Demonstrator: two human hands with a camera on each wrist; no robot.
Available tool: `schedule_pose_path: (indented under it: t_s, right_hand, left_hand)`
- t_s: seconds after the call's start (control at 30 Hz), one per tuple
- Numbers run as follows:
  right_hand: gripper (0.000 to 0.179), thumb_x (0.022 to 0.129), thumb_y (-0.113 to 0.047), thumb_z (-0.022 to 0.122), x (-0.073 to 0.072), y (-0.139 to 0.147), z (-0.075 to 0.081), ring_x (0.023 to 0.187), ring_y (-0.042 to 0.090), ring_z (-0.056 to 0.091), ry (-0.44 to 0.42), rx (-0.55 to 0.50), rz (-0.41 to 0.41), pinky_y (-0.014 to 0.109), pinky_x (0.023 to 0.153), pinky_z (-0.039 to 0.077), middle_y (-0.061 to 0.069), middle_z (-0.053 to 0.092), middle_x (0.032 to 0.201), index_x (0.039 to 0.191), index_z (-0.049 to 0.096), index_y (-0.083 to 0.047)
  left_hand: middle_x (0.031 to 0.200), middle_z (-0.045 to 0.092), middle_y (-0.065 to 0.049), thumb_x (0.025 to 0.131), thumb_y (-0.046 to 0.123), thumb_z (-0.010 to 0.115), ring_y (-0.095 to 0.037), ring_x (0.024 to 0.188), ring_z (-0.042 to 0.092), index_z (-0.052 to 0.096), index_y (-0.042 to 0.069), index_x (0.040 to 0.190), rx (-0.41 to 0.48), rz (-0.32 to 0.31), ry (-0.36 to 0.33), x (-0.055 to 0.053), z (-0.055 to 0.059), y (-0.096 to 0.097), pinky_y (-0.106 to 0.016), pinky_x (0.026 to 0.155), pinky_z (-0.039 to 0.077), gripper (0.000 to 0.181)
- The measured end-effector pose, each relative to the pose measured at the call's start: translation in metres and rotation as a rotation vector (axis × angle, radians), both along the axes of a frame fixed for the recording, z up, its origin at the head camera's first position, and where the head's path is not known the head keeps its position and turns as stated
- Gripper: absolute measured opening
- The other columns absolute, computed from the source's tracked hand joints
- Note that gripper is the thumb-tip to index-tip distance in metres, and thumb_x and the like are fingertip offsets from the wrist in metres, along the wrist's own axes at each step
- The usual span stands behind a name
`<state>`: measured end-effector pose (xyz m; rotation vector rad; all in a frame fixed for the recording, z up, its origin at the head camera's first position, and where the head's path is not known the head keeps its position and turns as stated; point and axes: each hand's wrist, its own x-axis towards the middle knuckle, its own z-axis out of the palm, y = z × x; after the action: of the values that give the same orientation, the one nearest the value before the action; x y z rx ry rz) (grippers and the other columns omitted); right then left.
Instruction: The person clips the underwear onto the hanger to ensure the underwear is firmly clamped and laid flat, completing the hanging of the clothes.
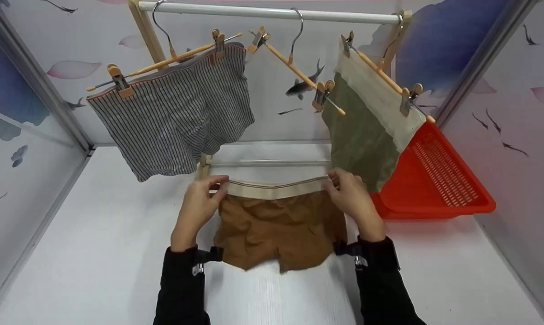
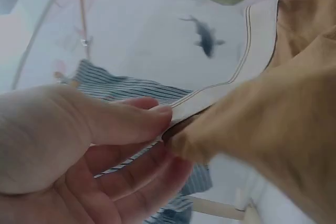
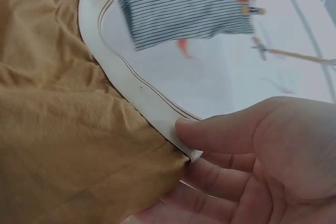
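Brown boxer briefs [image 1: 281, 225] with a cream waistband [image 1: 272, 191] hang spread between both hands, legs downward. At the waistband's left end my left hand [image 1: 202, 203] pinches the band between thumb and fingers. The right hand [image 1: 351, 194] pinches its other end the same way. Above and beyond them, a bare clip hanger [image 1: 294, 70] hangs from the rail, a clip at each end. Striped boxer briefs [image 1: 177, 108] are clipped to a hanger on the left. Green boxer briefs [image 1: 366, 122] with a pale waistband hang clipped on the right, close beyond the right hand.
A white rail [image 1: 272, 12] on a wooden stand carries the hangers. On the right, a red plastic basket [image 1: 439, 203] stands partly behind the green briefs. White table surface [image 1: 109, 253] lies under the arms, with patterned panels [image 1: 493, 90] around it.
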<state>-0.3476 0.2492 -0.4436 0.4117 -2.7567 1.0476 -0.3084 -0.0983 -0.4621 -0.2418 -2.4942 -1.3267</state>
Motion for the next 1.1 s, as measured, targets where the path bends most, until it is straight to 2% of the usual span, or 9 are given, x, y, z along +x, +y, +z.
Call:
schedule_pose_path:
  t_s: [0.23,0.4,0.5,0.63,0.8,0.93,1.0,1.07,1.1]
  right_hand:
    - [0.009,0.096,-0.008,0.065,-0.016,0.001,-0.02,0.084,0.033,0.066,-0.065,0.043,0.009,0.047,0.073,0.053,0.018,0.071,0.095,0.099,0.065,0.0]
    - [0.025,0.098,-0.012,0.064,-0.019,0.001,-0.021,0.103,0.036,0.068,-0.124,0.139,0.032,0.052,0.083,0.053,0.021,0.071,0.114,0.121,0.062,-0.001]
    - [0.041,0.098,-0.012,0.065,-0.017,0.001,-0.016,0.115,0.039,0.064,-0.18,0.188,0.143,0.054,0.095,0.05,0.024,0.064,0.13,0.136,0.057,0.001]
    - [0.055,0.097,-0.012,0.068,-0.013,-0.001,-0.011,0.129,0.04,0.054,-0.265,0.245,0.344,0.055,0.108,0.04,0.024,0.054,0.143,0.145,0.049,0.005]
    - [0.064,0.092,-0.017,0.075,-0.012,-0.006,-0.014,0.131,0.036,0.051,-0.355,0.312,0.476,0.052,0.11,0.038,0.02,0.055,0.144,0.148,0.048,0.002]
    - [0.058,0.087,-0.024,0.082,-0.014,-0.007,-0.025,0.114,0.028,0.059,-0.447,0.377,0.482,0.047,0.101,0.046,0.01,0.065,0.124,0.135,0.06,0.0]
    - [0.062,0.086,-0.03,0.082,-0.016,-0.006,-0.031,0.117,0.026,0.057,-0.48,0.416,0.463,0.046,0.102,0.045,0.01,0.063,0.129,0.137,0.059,-0.001]
    - [0.068,0.085,-0.033,0.083,-0.018,-0.005,-0.036,0.125,0.026,0.053,-0.517,0.425,0.438,0.045,0.104,0.043,0.012,0.058,0.138,0.141,0.057,-0.004]
    - [0.077,0.085,-0.034,0.083,-0.019,-0.004,-0.038,0.134,0.028,0.046,-0.542,0.426,0.42,0.047,0.107,0.041,0.014,0.047,0.152,0.15,0.05,-0.007]
  left_hand:
    - [0.135,0.058,-0.025,0.089,0.001,0.075,-0.039,0.125,0.056,0.058,-0.01,0.134,-0.142,-0.052,-0.106,-0.011,-0.023,0.009,-0.049,0.103,0.046,0.049]
    - [0.151,0.039,-0.032,0.085,0.009,0.083,-0.048,0.142,0.032,0.043,-0.012,0.146,-0.273,-0.017,-0.18,-0.012,-0.024,0.014,-0.056,0.115,0.03,0.076]
    - [0.157,0.03,-0.032,0.082,0.015,0.086,-0.05,0.146,0.023,0.038,-0.009,0.151,-0.309,-0.017,-0.213,-0.009,-0.016,0.018,-0.06,0.116,0.025,0.088]
    - [0.157,0.031,-0.03,0.08,0.02,0.088,-0.046,0.145,0.027,0.035,-0.006,0.153,-0.321,-0.08,-0.245,-0.003,-0.005,0.025,-0.058,0.116,0.027,0.094]
    - [0.152,0.041,-0.027,0.077,0.024,0.091,-0.041,0.142,0.037,0.037,-0.009,0.151,-0.34,-0.207,-0.358,-0.001,-0.01,0.034,-0.05,0.115,0.032,0.097]
    - [0.147,0.05,-0.021,0.074,0.031,0.093,-0.037,0.137,0.045,0.043,-0.007,0.148,-0.366,-0.267,-0.477,-0.005,-0.023,0.042,-0.047,0.112,0.037,0.096]
    - [0.147,0.05,-0.022,0.074,0.035,0.093,-0.037,0.138,0.044,0.044,-0.006,0.147,-0.398,-0.269,-0.512,-0.007,-0.03,0.046,-0.048,0.112,0.037,0.098]
    - [0.154,0.04,-0.026,0.073,0.04,0.093,-0.041,0.145,0.033,0.04,-0.006,0.151,-0.429,-0.265,-0.541,-0.008,-0.035,0.048,-0.051,0.115,0.032,0.104]
    - [0.156,0.034,-0.028,0.073,0.041,0.092,-0.043,0.147,0.027,0.037,-0.007,0.152,-0.441,-0.261,-0.553,-0.009,-0.038,0.049,-0.053,0.116,0.03,0.108]
